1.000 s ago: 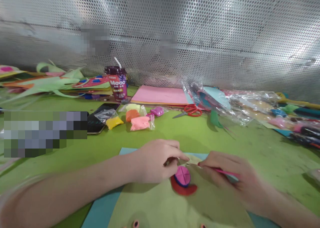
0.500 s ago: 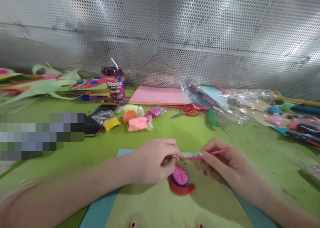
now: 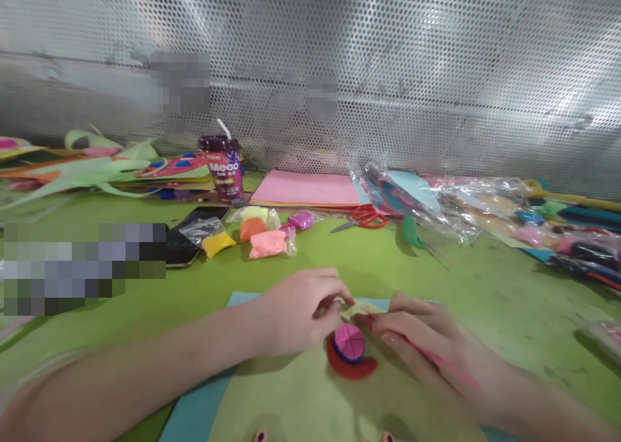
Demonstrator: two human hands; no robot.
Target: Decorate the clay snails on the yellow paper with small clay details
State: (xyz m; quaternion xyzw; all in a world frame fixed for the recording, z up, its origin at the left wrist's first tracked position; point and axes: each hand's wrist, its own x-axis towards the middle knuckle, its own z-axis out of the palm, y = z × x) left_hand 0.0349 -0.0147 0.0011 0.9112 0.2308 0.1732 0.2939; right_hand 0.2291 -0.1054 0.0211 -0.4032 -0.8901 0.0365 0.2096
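Pink clay disc [image 3: 349, 340], scored into quarters, sits on a purple layer atop a red clay crescent [image 3: 352, 369], near the middle of the scene. It lies on a light green sheet [image 3: 295, 400] that rests over a blue sheet [image 3: 194, 411] on the green table [image 3: 490, 287].

The person's left hand [image 3: 298, 312] comes in from the left, fingers curled and thumb and forefinger tips brought together just beyond the disc's far edge. Whether anything is pinched between them cannot be made out. The right hand [image 3: 420, 342], blurred, lies just right of the disc with its fingers closed around a thin pink stick [image 3: 439, 361]. The stick slants from near the disc's far right edge toward the wrist.

Farther away on the table are small bags of clay: yellow [image 3: 217, 243], orange [image 3: 252, 227], pale pink [image 3: 268, 243] and magenta [image 3: 301, 220]. A dark phone [image 3: 187, 243] lies to their left. Beyond them stands a purple cup [image 3: 225, 170] with a straw, beside a stack of pink paper [image 3: 310, 188]. Red scissors [image 3: 366, 215] lie at the stack's near right corner, and crumpled plastic bags [image 3: 460, 209] spread to the right. Paper cut-outs [image 3: 97, 170] are piled at far left, before a perforated metal wall [image 3: 388, 73].
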